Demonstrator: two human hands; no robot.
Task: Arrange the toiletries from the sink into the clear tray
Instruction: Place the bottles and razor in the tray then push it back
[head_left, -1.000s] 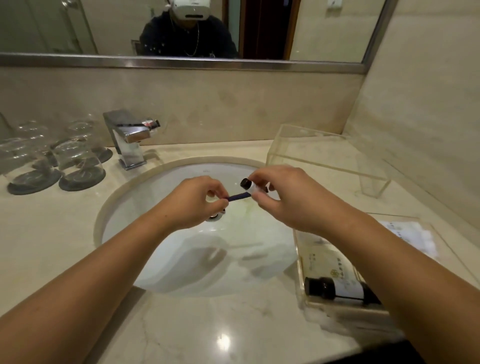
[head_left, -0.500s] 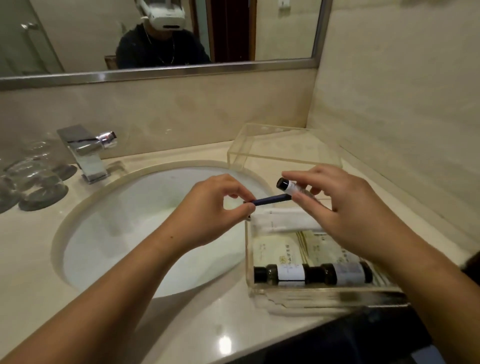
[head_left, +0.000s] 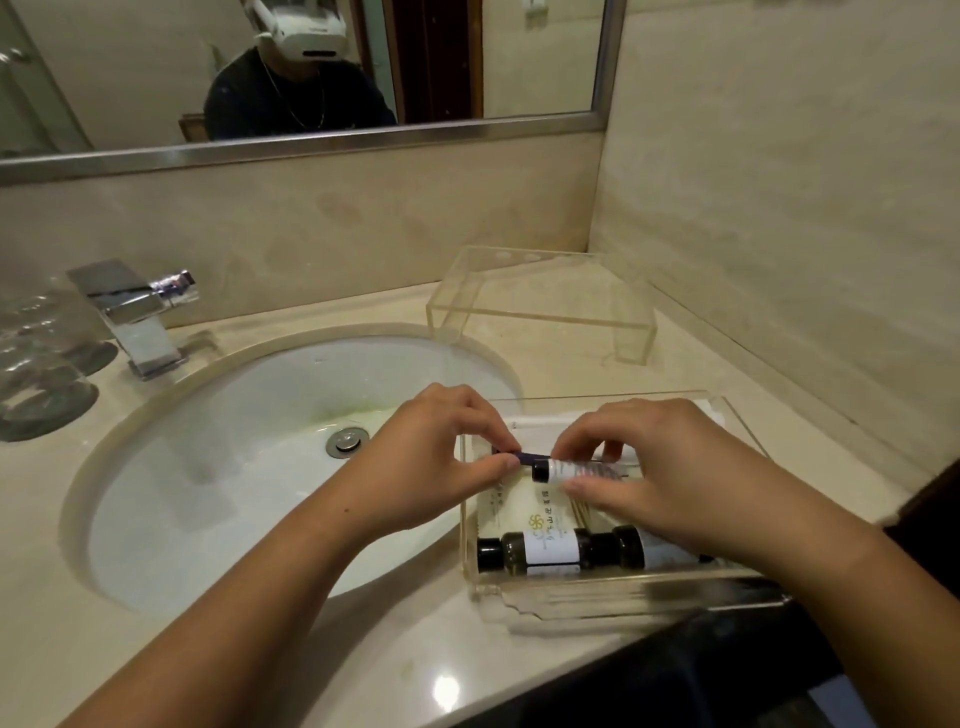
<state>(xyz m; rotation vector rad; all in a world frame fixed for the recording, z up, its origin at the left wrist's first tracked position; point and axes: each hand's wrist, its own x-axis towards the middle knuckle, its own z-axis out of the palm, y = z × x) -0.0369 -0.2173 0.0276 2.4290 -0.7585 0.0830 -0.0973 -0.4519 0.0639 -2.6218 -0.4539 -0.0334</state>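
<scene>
The clear tray (head_left: 618, 590) sits on the counter right of the white sink (head_left: 249, 467). Inside it lie two dark bottles with white labels (head_left: 550, 550), some pale packets (head_left: 540, 506) and a white item at the far wall. My left hand (head_left: 441, 457) pinches a thin dark blue stick-like item (head_left: 527, 457) at the tray's left wall. My right hand (head_left: 660, 467) holds a small dark-capped bottle (head_left: 558, 469) low inside the tray, above the packets. The sink basin holds no toiletries that I can see.
A clear acrylic riser (head_left: 540, 301) stands behind the tray near the wall corner. The chrome faucet (head_left: 137, 317) is at the back left, with upturned glasses (head_left: 41, 364) on dark coasters beside it. The counter's dark front edge (head_left: 727, 670) lies close below the tray.
Both hands carried the blue item and the small bottle from over the sink rightward and down into the clear tray. The view has shifted right and closer.
</scene>
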